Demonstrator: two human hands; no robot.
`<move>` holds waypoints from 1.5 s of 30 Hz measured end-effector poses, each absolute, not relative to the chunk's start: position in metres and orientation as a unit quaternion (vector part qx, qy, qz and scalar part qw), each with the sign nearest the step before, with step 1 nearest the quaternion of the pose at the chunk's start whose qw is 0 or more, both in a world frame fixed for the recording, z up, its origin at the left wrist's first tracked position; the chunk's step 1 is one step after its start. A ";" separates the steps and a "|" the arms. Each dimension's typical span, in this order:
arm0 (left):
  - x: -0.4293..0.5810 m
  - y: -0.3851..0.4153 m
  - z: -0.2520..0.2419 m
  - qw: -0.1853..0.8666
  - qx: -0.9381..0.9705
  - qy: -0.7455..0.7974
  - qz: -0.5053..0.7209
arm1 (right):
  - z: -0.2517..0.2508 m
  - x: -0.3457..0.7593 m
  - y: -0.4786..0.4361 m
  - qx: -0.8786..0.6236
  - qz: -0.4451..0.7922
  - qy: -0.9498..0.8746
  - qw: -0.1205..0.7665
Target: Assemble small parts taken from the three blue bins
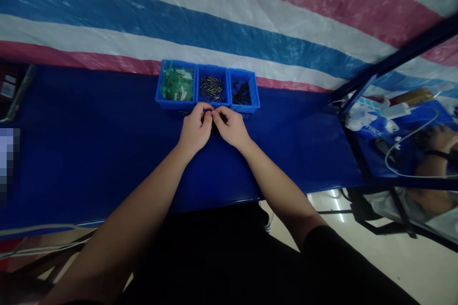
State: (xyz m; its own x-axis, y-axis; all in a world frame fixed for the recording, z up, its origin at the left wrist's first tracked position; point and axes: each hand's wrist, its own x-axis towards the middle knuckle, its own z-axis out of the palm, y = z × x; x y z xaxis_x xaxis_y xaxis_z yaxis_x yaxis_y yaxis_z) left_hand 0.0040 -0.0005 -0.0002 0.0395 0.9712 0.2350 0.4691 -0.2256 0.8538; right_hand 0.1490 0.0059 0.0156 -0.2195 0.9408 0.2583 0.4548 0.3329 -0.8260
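Note:
My left hand point(196, 126) and my right hand point(232, 126) meet fingertip to fingertip, just in front of the middle blue bin point(212, 103). Both are closed in a pinch, and whatever lies between the fingertips is too small and dark to name. Many thin metal pins or screws point(212, 88) fill that middle bin. The left blue bin point(175, 104) holds a green plastic bag point(175, 83) with small white pieces. Small black parts point(242, 94) lie in the right blue bin point(253, 86). A few thin pieces point(184, 112) rest on the table by my left hand.
The blue table point(107, 152) runs under the bins, backed by a striped plastic sheet point(214, 14). At the right, past a dark metal frame post point(352, 147), are plastic packaging point(372, 121), a white cable point(388, 164) and another person's arm point(432, 164). A dark tray point(14, 90) stands far left.

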 end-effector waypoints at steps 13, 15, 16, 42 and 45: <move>0.004 -0.001 0.002 0.295 0.661 0.547 0.420 | 0.016 0.149 0.006 -0.493 0.308 -0.718 0.382; 0.004 -0.001 0.002 0.299 0.658 0.549 0.420 | 0.017 0.149 0.006 -0.494 0.311 -0.718 0.379; 0.004 -0.001 0.002 0.301 0.656 0.550 0.420 | 0.017 0.149 0.006 -0.494 0.312 -0.718 0.377; 0.004 -0.002 0.005 0.298 0.667 0.554 0.399 | 0.016 0.151 0.006 -0.489 0.308 -0.732 0.361; 0.004 -0.002 0.005 0.299 0.666 0.555 0.400 | 0.015 0.151 0.006 -0.489 0.311 -0.730 0.363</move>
